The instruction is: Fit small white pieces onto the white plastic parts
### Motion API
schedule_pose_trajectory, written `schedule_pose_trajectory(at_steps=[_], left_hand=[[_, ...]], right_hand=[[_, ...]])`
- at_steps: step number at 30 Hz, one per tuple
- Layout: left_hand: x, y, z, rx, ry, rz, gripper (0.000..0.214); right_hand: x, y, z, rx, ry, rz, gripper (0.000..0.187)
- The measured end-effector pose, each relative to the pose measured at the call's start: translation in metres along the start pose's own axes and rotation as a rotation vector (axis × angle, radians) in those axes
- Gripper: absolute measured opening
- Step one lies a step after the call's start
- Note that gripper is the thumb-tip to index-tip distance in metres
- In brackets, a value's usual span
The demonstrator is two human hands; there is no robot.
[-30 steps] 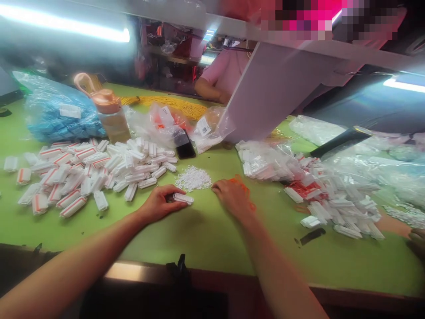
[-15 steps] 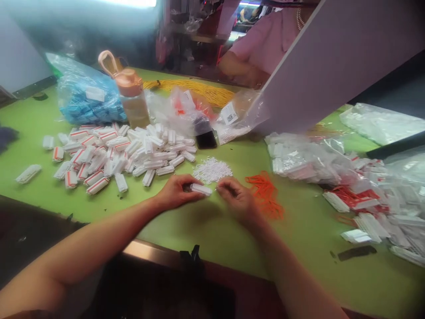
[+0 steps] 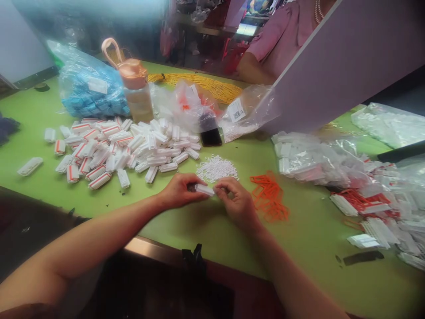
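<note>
One clear bag holds blue pieces beyond the hands.

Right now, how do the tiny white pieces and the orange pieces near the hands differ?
The tiny white pieces look like short bits; the orange pieces are larger and loop-like. The white pieces lie just beyond the right hand, the orange pieces to its right. Both lie loosely heaped on the green tabletop.

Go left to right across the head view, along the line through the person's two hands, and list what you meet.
Pile of white pieces → left hand → white block gripped in it → right hand → loose orange pieces → heap of white and red pieces.
</note>
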State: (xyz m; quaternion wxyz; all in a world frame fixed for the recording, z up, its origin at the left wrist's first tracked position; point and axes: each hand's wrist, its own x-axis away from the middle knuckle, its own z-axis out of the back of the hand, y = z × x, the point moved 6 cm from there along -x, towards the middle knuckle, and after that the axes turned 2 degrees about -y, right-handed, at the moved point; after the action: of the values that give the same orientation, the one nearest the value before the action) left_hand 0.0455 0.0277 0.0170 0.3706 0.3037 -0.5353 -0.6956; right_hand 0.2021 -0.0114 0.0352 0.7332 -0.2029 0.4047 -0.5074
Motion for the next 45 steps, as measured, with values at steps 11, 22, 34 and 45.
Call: schedule_pose_trajectory(at_steps=[11,22,34,45], left_hand=[[0.002,-0.015,0.001,0.213,0.051,0.115,0.037],[0.001,-0.011,0.001,0.129,0.041,0.127,0.040],[0.001,-0.007,0.001,0.075,0.040,0.094,0.038],[-0.001,-0.003,-0.001,-0.024,-0.014,0.007,0.031]], right_hand=[[0.003,-0.026,0.004,0.370,-0.035,0.267,0.016],[0.001,0.044,0.036,0.363,0.004,-0.250,0.024],[-0.001,0.037,0.029,0.305,-0.007,-0.178,0.017],[-0.001,-0.012,0.010,0.333,-0.160,0.180,0.015]])
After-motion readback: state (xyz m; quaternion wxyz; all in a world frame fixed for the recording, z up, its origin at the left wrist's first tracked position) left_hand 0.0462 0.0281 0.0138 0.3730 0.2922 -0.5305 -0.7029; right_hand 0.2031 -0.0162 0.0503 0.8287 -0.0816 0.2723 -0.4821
